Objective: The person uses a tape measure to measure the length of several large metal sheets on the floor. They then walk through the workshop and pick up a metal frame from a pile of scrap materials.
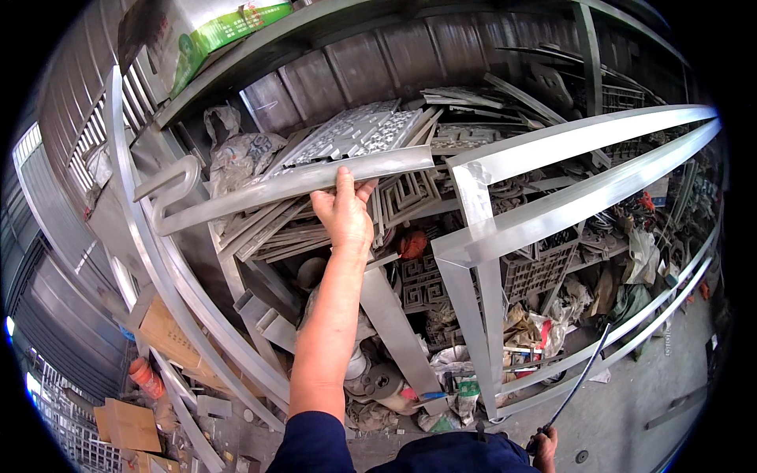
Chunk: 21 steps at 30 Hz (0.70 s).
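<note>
My left hand [344, 214] reaches up in the middle, its fingers closed on the underside of a silver metal rail [292, 183]. The rail lies roughly level, with a looped, bent-back end at the left and a plain cut end at the right. Low on the right, partly hidden by my body, my right hand [545, 448] is closed around a thin black rod [579, 386] that slants up and away. Just right of the rail stands a large silver metal frame [479, 201] with long side bars.
Behind the rail, shelves hold stacked ornamental metal panels [359, 130] and scrap. Long curved metal bars [169, 276] stand at the left, near cardboard boxes [130, 426]. A green and white box [229, 31] sits on top. Bags and rags [465, 394] lie below.
</note>
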Each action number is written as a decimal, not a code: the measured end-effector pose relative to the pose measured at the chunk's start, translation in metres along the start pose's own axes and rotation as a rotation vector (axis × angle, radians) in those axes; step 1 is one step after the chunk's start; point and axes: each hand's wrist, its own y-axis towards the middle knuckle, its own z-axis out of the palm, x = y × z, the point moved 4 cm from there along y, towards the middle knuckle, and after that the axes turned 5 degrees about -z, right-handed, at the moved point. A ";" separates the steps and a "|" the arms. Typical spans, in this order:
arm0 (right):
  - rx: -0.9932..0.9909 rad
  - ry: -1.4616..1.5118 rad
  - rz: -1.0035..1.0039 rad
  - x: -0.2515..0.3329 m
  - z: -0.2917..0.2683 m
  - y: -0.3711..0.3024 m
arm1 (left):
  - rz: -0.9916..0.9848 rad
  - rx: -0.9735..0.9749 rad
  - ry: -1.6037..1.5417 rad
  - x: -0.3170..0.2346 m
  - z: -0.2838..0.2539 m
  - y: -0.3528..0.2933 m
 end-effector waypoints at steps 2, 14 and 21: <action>-0.015 0.019 -0.020 -0.005 -0.001 0.003 | 0.008 0.005 0.008 0.003 0.000 0.001; 0.065 0.006 -0.011 -0.015 -0.003 0.025 | -0.020 0.014 0.069 0.004 -0.004 -0.010; 0.105 -0.010 0.011 -0.010 0.007 0.028 | 0.060 0.053 0.136 -0.014 -0.006 -0.012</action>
